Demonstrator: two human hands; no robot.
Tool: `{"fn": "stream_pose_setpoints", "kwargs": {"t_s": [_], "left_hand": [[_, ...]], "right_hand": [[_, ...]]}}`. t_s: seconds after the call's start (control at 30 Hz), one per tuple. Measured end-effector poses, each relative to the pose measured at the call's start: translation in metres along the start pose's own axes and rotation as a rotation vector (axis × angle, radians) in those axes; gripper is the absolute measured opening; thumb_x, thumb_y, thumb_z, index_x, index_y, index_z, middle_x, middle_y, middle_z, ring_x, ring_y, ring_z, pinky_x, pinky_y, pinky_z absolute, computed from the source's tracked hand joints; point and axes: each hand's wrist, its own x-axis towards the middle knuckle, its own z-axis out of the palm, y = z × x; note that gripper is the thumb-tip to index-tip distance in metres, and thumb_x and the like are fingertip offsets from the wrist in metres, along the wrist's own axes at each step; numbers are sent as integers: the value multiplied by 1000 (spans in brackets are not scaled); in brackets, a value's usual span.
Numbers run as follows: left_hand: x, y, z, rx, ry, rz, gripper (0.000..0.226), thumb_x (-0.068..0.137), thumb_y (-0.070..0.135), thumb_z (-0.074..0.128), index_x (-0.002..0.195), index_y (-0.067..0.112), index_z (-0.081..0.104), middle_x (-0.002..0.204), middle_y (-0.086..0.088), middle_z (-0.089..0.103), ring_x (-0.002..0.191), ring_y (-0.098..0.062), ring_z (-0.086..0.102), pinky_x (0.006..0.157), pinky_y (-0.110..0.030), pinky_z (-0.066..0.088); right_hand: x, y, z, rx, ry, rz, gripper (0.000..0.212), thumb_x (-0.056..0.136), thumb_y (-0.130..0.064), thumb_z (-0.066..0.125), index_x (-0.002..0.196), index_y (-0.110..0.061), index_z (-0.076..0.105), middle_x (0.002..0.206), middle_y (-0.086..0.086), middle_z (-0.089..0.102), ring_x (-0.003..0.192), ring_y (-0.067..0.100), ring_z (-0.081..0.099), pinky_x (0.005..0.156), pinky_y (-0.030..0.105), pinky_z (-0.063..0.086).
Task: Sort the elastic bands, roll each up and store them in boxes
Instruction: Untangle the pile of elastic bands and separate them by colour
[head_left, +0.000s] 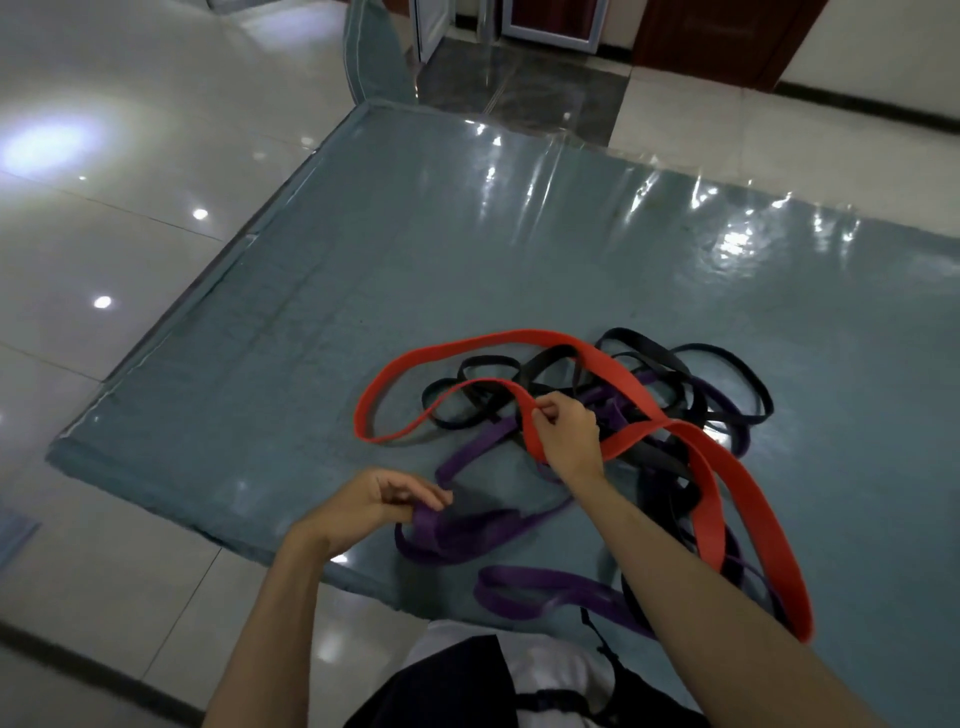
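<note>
A glossy teal mat (467, 270) lies on shiny pale floor tiles (130, 156), with dark wooden doors (722, 36) beyond.

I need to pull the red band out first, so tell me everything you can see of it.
The red band is one wide, flat, matte loop, rubbery-looking, the only red one. It sprawls in curves over the tangled black bands and purple bands on the teal mat. The right hand pinches a raised fold near the middle; one end loops left on the mat, the other trails past the right forearm.
</note>
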Motion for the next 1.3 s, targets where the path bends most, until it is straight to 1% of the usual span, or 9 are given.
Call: {"fn": "stream_pose_setpoints", "kwargs": {"t_s": [0.13,0.23,0.33,0.53,0.73,0.83,0.97,1.1,1.3], "left_hand": [[17,-5,16,157,201,10,38,86,-26,64,113,-2,77,117,-13,79,117,-22,73,108,-37,55],[33,-13,36,352,593,28,28,85,-11,78,106,7,83,112,-12,75,109,-28,71,97,-25,55],[35,-15,49,580,927,-13,24,87,22,86,110,27,84,109,-2,67,101,-20,64,87,-36,54],[43,-8,63,-241,677,-150,33,109,12,49,135,8,69,132,-17,71,114,-28,67,89,-38,54],[30,-10,63,-1250,606,-106,64,102,66,47,123,7,63,123,-22,71,115,-35,68,103,-49,53],[31,-7,64,-1188,594,-186,45,99,54,64,117,12,64,102,-12,73,86,-21,72,72,-32,62],[41,-5,69,-917,598,-323,20,99,32,70,88,18,62,52,5,51,41,-5,49,39,-15,41],[48,10,62,-811,710,-191,10,99,15,67,93,22,69,55,6,56,36,-2,45,34,-15,36],[56,45,47,-609,821,-11,12,98,14,70,90,23,68,48,13,54,38,1,45,38,-15,38]], "right_hand": [[-4,-7,-7,39,-28,-103,12,101,-16,69,108,-12,77,101,0,78,96,12,71,92,37,60],[-17,-11,-16,51,-114,-239,13,100,-17,71,109,-15,79,98,-8,77,93,7,71,89,31,60],[-37,-9,-22,138,-155,-328,14,98,-9,74,110,-12,81,99,-6,79,89,5,74,86,30,61],[-81,13,-15,99,-239,-499,17,93,-8,79,109,-11,84,90,1,78,80,14,73,74,31,57],[-102,43,0,5,-300,-548,22,94,-7,78,115,-8,82,104,6,79,91,20,75,80,38,61],[-102,56,0,-33,-348,-521,28,93,-5,78,121,-8,79,107,6,77,95,12,72,86,35,61],[-101,69,-9,-158,-410,-491,31,97,-15,75,127,-13,74,118,5,72,112,22,67,104,39,53],[-97,96,-42,-302,64,-432,36,97,-10,73,132,-13,69,130,7,66,123,30,59,104,48,51],[-88,156,-120,-283,377,310,64,98,-20,69,155,-11,42,162,21,39,151,42,35,120,62,32]]}}
